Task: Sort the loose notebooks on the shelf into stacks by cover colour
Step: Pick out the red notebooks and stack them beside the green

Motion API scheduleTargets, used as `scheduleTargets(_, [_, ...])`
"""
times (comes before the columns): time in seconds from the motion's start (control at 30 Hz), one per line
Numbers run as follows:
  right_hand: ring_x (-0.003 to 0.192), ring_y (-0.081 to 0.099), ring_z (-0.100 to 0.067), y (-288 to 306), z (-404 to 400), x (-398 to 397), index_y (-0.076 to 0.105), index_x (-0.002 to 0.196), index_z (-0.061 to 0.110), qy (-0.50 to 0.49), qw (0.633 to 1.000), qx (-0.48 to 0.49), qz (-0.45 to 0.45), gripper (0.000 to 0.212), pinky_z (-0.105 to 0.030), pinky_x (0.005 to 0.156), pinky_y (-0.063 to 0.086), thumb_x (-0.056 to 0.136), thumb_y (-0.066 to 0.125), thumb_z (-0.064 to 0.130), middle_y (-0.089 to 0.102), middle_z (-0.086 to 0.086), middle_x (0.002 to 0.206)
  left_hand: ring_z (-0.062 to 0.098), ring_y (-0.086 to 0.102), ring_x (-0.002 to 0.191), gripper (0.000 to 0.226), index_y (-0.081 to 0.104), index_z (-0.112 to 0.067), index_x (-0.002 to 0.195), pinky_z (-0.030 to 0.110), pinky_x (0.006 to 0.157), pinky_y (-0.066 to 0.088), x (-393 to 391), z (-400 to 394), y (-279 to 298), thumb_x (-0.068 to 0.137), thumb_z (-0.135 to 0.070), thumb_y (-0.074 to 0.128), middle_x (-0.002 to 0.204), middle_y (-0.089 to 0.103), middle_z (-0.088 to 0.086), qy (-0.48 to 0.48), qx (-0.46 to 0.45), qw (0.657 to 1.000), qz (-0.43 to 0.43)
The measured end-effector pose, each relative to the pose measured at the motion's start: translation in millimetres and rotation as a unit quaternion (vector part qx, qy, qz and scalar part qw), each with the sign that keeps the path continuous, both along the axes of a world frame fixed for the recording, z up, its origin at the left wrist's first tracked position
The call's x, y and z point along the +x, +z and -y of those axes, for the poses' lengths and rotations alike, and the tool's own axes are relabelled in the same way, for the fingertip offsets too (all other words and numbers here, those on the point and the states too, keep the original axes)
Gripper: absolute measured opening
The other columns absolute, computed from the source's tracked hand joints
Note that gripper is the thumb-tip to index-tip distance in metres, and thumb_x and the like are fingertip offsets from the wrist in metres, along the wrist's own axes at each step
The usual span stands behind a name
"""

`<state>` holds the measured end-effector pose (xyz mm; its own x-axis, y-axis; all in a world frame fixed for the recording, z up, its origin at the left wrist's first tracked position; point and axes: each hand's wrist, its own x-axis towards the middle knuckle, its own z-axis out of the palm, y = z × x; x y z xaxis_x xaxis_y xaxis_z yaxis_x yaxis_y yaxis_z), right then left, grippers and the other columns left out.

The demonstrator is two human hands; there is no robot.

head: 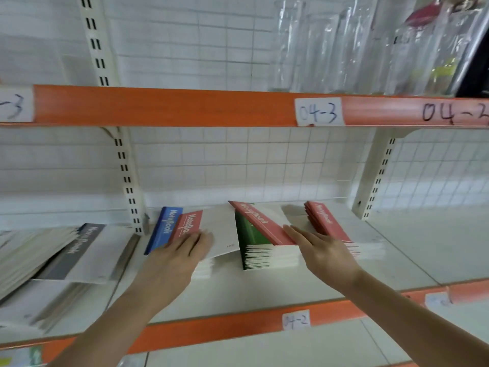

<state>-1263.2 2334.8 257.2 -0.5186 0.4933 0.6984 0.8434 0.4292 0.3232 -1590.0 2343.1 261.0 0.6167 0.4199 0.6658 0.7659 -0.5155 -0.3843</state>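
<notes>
I see the white shelf (264, 287) with its orange front edge, and the notebooks lie toward its far side in three groups. On the left, a red notebook (189, 223) lies on top of a blue notebook (162, 230), over a low white-edged pile. In the middle stands the green stack (254, 245), and a second red notebook (260, 225) lies tilted across its top. To the right sits the red stack (328, 225). Further left, past the upright, a grey notebook (76, 250) lies on loose papers. My left hand (177, 256) lies flat on the left pile, fingers straight and together, tips touching the red cover. My right hand (320, 251) reaches between the green and red stacks, fingers straight, against the tilted red notebook's near right edge; I cannot tell whether the thumb grips it.
</notes>
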Motion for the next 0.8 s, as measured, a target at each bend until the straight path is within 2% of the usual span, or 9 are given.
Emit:
scheduleTargets(0.1, [0.083, 0.072, -0.022, -0.1, 2.6, 46.6, 0.069, 0.113, 0.002, -0.029, 1.0, -0.01, 0.005, 0.045, -0.025, 0.046, 0.051, 0.079, 0.039, 0.0, 0.072, -0.011, 0.105, 0.022, 0.069, 0.075, 0.05, 0.053, -0.007, 0.118, 0.028, 0.043, 0.049, 35.5, -0.4, -1.9, 0.075, 0.003, 0.029, 0.095, 0.07, 0.008, -0.022, -0.018, 1.0, 0.011])
scheduleTargets(0.37, [0.076, 0.073, -0.023, -10.6, -13.5, 156.7, 0.07, 0.113, 0.008, -0.143, 0.987, -0.07, 0.012, 0.045, -0.026, 0.04, 0.048, 0.079, 0.04, 0.005, 0.073, -0.007, 0.101, 0.023, 0.071, 0.091, 0.053, 0.048, -0.008, 0.125, 0.03, 0.053, 0.058, 117.9, -5.2, -18.5, 0.076, 0.001, 0.03, 0.104, 0.071, 0.009, -0.041, -0.08, 0.996, -0.004])
scheduleTargets(0.43, [0.074, 0.073, -0.023, -12.1, -18.0, 168.9, 0.07, 0.113, 0.008, -0.164, 0.982, -0.093, 0.029, 0.044, -0.028, 0.038, 0.047, 0.072, 0.056, -0.003, 0.073, -0.007, 0.101, 0.023, 0.071, 0.094, 0.053, 0.048, -0.008, 0.125, 0.029, 0.054, 0.059, 134.0, -5.9, -17.8, 0.076, 0.0, 0.029, 0.105, 0.071, 0.009, -0.043, -0.094, 0.995, -0.012])
scheduleTargets(0.5, [0.073, 0.072, -0.023, -12.8, -23.8, 174.3, 0.071, 0.11, 0.008, -0.18, 0.975, -0.128, 0.032, 0.061, -0.028, 0.035, 0.047, 0.052, 0.077, -0.012, 0.073, -0.007, 0.099, 0.023, 0.071, 0.095, 0.052, 0.048, -0.008, 0.123, 0.028, 0.055, 0.059, 148.1, -7.3, -16.8, 0.076, 0.0, 0.029, 0.103, 0.072, 0.009, -0.045, -0.102, 0.994, -0.019])
scheduleTargets(0.6, [0.068, 0.07, -0.02, -13.5, -34.5, 176.6, 0.071, 0.11, 0.012, -0.201, 0.962, -0.184, 0.025, 0.067, -0.027, 0.036, 0.049, 0.047, 0.084, -0.006, 0.073, -0.001, 0.093, 0.025, 0.07, 0.096, 0.052, 0.046, -0.007, 0.125, 0.032, 0.063, 0.061, 167.1, -11.4, -15.7, 0.077, -0.001, 0.029, 0.106, 0.071, 0.01, -0.052, -0.121, 0.991, -0.019])
scheduleTargets(0.63, [0.073, 0.07, -0.018, -14.5, -38.3, 177.0, 0.068, 0.117, 0.017, -0.208, 0.954, -0.214, 0.031, 0.062, -0.028, 0.042, 0.052, 0.059, 0.081, 0.0, 0.072, 0.002, 0.098, 0.025, 0.071, 0.095, 0.051, 0.046, -0.007, 0.125, 0.033, 0.063, 0.061, 173.2, -13.2, -15.8, 0.078, -0.001, 0.03, 0.106, 0.072, 0.01, -0.058, -0.121, 0.991, -0.017])
scheduleTargets(0.7, [0.1, 0.065, -0.016, -16.0, -42.9, 178.0, 0.049, 0.136, 0.029, -0.23, 0.936, -0.264, 0.035, 0.049, -0.031, 0.07, 0.056, 0.089, 0.055, 0.017, 0.062, 0.01, 0.122, 0.024, 0.071, 0.092, 0.047, 0.047, -0.007, 0.123, 0.031, 0.062, 0.061, 187.3, -15.5, -13.5, 0.079, -0.002, 0.032, 0.104, 0.072, 0.01, -0.075, -0.11, 0.991, -0.013])
scheduleTargets(0.73, [0.114, 0.058, -0.015, -15.6, -43.2, 176.5, 0.039, 0.141, 0.033, -0.234, 0.921, -0.309, 0.03, 0.046, -0.033, 0.084, 0.052, 0.096, 0.04, 0.023, 0.055, 0.012, 0.132, 0.023, 0.071, 0.09, 0.045, 0.048, -0.006, 0.121, 0.03, 0.061, 0.06, 194.9, -16.8, -12.2, 0.079, -0.003, 0.033, 0.102, 0.073, 0.01, -0.084, -0.103, 0.991, -0.012])
scheduleTargets(0.8, [0.129, 0.045, -0.014, -10.8, -42.0, 173.6, 0.03, 0.146, 0.033, -0.23, 0.901, -0.368, -0.01, 0.047, -0.034, 0.102, 0.042, 0.099, 0.03, 0.027, 0.044, 0.012, 0.143, 0.023, 0.071, 0.086, 0.043, 0.05, -0.005, 0.119, 0.029, 0.058, 0.058, 210.5, -21.6, -12.1, 0.079, -0.002, 0.035, 0.1, 0.073, 0.011, -0.092, -0.09, 0.992, -0.007])
